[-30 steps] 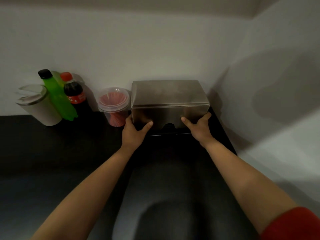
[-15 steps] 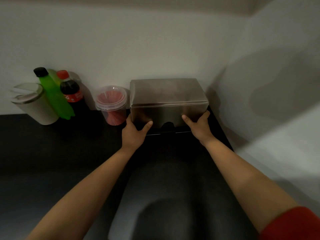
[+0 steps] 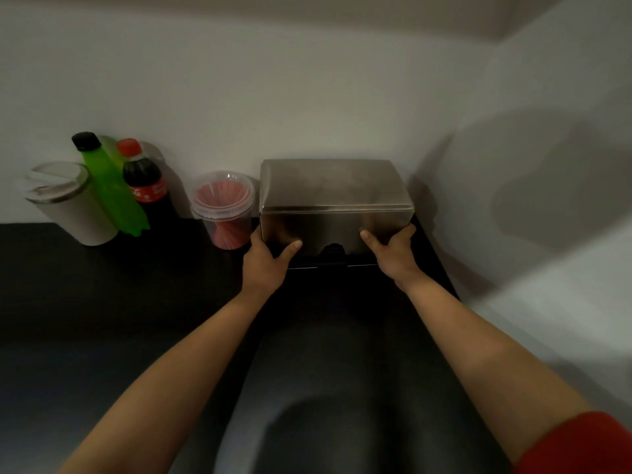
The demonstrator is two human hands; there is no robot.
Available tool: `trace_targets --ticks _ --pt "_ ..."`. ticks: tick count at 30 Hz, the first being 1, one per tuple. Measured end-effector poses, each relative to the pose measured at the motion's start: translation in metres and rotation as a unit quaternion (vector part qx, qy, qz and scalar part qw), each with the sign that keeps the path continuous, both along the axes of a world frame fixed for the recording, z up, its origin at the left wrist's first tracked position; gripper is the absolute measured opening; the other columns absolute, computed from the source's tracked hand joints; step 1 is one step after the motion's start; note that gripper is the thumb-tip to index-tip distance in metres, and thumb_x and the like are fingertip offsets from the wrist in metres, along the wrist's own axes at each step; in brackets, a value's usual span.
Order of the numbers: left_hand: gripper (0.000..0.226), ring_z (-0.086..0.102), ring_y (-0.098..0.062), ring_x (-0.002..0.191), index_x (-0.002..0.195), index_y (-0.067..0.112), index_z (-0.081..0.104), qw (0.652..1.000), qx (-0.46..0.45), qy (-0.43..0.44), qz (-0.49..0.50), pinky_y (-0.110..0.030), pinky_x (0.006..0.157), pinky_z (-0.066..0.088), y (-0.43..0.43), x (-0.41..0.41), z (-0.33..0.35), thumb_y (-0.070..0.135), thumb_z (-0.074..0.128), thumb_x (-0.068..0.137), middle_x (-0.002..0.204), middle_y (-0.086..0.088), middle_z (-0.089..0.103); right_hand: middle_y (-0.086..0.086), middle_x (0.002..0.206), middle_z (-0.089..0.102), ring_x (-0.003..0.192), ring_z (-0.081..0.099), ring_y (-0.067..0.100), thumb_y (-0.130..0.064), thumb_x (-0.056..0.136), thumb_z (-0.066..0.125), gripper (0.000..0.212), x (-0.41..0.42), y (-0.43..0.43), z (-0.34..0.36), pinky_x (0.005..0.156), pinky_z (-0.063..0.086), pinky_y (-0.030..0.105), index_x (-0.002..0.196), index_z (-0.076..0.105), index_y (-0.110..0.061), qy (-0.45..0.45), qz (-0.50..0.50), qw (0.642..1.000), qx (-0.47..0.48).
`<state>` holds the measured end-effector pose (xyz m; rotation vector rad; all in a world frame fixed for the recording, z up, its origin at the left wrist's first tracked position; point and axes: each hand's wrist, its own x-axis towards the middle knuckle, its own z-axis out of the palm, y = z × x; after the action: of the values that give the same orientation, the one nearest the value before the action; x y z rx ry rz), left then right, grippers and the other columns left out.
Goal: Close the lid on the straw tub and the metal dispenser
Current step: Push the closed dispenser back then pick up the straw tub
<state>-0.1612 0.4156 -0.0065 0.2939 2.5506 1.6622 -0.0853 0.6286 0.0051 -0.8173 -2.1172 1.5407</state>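
— So, has anything shifted since half a second ago?

— Hardly. Both hands stay clamped on the metal dispenser (image 3: pixel 337 206), which sits at the back of the dark tabletop (image 3: pixel 102 289), against the wall and close to the corner. Its lid is down, as it was a second ago.

— And the grip?

— The left hand (image 3: pixel 265 260) holds the lower left front corner, thumb laid across the front face, the other fingers wrapped round the side and hidden. The right hand (image 3: pixel 393 251) mirrors it at the lower right corner, thumb on the front, its fingers curled round the edge. Neither has slid along the box.

— The straw tub?

— The straw tub (image 3: pixel 224 210) stands just left of the dispenser, near the left hand, its clear lid on top and red straws showing through. Same place as before.

— What else?

— Further left, a cola bottle (image 3: pixel 145 183), a green bottle (image 3: pixel 109 186) and a white canister (image 3: pixel 65 203) are grouped against the wall, unchanged. Only the view has drifted slightly.
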Motion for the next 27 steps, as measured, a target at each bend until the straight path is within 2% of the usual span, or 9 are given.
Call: trace_targets --ticks 4,12,18,21,24,27 --pt "0.077 0.053 -0.028 0.122 0.14 0.003 0.032 1.0 0.0 -0.004 -0.005 -0.034 0.1 0.042 0.0 0.002 0.002 0.037 0.069 0.081 0.134 -0.013 0.054 0.013 0.141 0.033 0.128 0.036 0.022 -0.029 0.078 0.071 0.084 0.001 -0.001 0.001 0.099 0.029 0.023 0.135 0.014 -0.006 -0.002 0.001 1.0 0.004" --pt "0.074 0.054 -0.025 0.12 0.136 0.006 0.04 1.0 -0.005 -0.003 0.001 -0.024 0.091 0.039 -0.004 0.003 0.005 0.038 0.073 0.078 0.131 -0.011 0.057 0.014 0.143 0.034 0.13 0.037 0.027 -0.036 0.075 0.073 0.089 0.008 -0.001 0.003 0.101 0.032 0.028 0.138 0.016 -0.008 -0.025 -0.003 1.0 0.007" --pt "0.073 0.054 -0.026 0.12 0.135 0.007 0.042 1.0 -0.005 0.023 0.009 -0.032 0.098 0.043 -0.01 0.011 0.01 0.033 0.076 0.075 0.131 -0.012 0.057 0.016 0.141 0.035 0.129 0.037 0.03 -0.033 0.071 0.077 0.093 0.017 -0.008 0.008 0.106 0.034 0.037 0.139 0.021 -0.004 -0.05 -0.027 0.998 0.036" --pt "0.077 0.054 -0.026 0.121 0.136 0.007 0.041 1.0 -0.001 0.029 0.007 -0.031 0.099 0.043 -0.015 0.016 0.015 0.032 0.078 0.074 0.132 -0.012 0.056 0.016 0.144 0.031 0.131 0.034 0.031 -0.039 0.069 0.077 0.098 0.024 -0.014 0.011 0.107 0.034 0.039 0.141 0.02 -0.006 -0.075 -0.029 0.996 0.036" --pt "0.083 0.048 -0.026 0.127 0.14 0.007 0.036 0.999 -0.012 0.038 0.013 -0.039 0.105 0.041 -0.02 0.022 0.017 0.033 0.078 0.073 0.139 -0.011 0.05 0.017 0.147 0.027 0.134 0.03 0.033 -0.045 0.069 0.075 0.103 0.032 -0.022 0.014 0.109 0.032 0.046 0.143 0.017 -0.005 -0.102 -0.049 0.992 0.054" --pt "0.085 0.043 -0.024 0.131 0.141 0.011 0.034 0.998 -0.032 0.047 0.032 -0.039 0.106 0.039 -0.026 0.03 0.018 0.036 0.078 0.073 0.143 -0.008 0.046 0.016 0.145 0.027 0.133 0.028 0.035 -0.047 0.07 0.074 0.099 0.04 -0.033 0.016 0.107 0.033 0.047 0.142 0.02 -0.007 -0.129 -0.064 0.986 0.08"
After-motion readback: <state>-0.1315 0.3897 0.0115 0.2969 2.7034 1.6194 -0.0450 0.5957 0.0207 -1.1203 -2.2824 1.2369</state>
